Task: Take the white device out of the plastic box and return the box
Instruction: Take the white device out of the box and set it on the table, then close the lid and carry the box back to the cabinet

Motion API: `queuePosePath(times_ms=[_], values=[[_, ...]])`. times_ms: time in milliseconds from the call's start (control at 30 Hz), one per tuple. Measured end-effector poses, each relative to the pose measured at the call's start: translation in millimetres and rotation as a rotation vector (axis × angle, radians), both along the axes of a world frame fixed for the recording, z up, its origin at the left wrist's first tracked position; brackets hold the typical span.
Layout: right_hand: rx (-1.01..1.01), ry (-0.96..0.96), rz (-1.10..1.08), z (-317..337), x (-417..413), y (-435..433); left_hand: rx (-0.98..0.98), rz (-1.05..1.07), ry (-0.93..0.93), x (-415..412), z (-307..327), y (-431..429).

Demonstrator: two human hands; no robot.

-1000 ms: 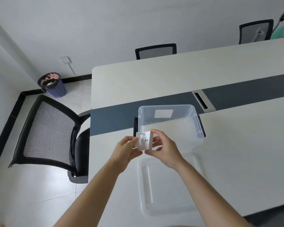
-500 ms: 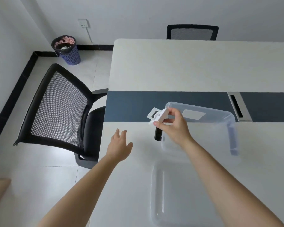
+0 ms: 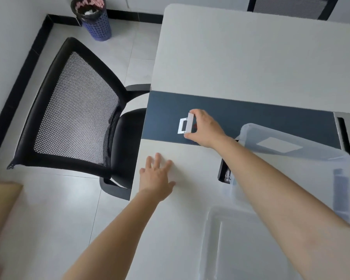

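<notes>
My right hand (image 3: 205, 128) grips the small white device (image 3: 185, 125) by its edge, low over the dark blue strip (image 3: 261, 114) of the table, left of the box. The clear plastic box (image 3: 291, 156) stands open on the white table (image 3: 240, 53) at the right, with a white label on its far wall and black clip handles on its sides. Its clear lid (image 3: 240, 245) lies flat in front of it, partly under my right forearm. My left hand (image 3: 157, 176) hovers with fingers spread over the table near the left edge, holding nothing.
A black mesh office chair (image 3: 75, 110) stands close against the table's left edge. A purple waste basket (image 3: 93, 17) sits in the far corner of the floor. A grey cable port (image 3: 348, 134) is set in the table's dark strip at right. Another chair (image 3: 291, 7) stands at the far side.
My left hand let go of the device and spread open. My right hand carried the device out from over the box and leftward to the dark strip. The view tilted further down.
</notes>
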State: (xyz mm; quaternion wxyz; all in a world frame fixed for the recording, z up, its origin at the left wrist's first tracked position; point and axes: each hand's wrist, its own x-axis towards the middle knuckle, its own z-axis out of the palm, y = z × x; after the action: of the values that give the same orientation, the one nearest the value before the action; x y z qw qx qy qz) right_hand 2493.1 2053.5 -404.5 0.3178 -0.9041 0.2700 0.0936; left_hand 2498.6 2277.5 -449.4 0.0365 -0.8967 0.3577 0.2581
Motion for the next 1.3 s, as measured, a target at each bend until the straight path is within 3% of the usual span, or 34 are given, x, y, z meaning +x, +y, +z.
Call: queuePosePath(times_ms=[300, 633, 867, 967, 1133, 1300], values=[[-0.041, -0.008, 0.115, -15.0, 54.4, -0.6, -0.021, 0.002, -0.019, 0.9, -4.3, -0.6], [-0.135, 0.053, 0.128, -7.9, 37.9, 7.6, 0.014, 0.002, -0.009, 0.7, -4.9, -0.8], [-0.209, -0.014, -0.013, 28.9, -30.1, 12.9, 0.107, -0.043, 0.143, 12.1, 9.9, 1.2], [-0.242, -0.114, -0.114, 44.6, -71.1, 19.3, 0.03, 0.101, 0.23, 10.2, 26.0, 3.4], [-0.388, -0.372, -0.262, 57.5, -153.7, 32.8, -0.176, 0.266, 0.301, -49.8, 53.1, 9.3], [-0.504, -0.364, -0.439, 45.8, -244.9, 55.0, -0.176, 0.325, 0.431, -125.5, 52.6, 13.8]])
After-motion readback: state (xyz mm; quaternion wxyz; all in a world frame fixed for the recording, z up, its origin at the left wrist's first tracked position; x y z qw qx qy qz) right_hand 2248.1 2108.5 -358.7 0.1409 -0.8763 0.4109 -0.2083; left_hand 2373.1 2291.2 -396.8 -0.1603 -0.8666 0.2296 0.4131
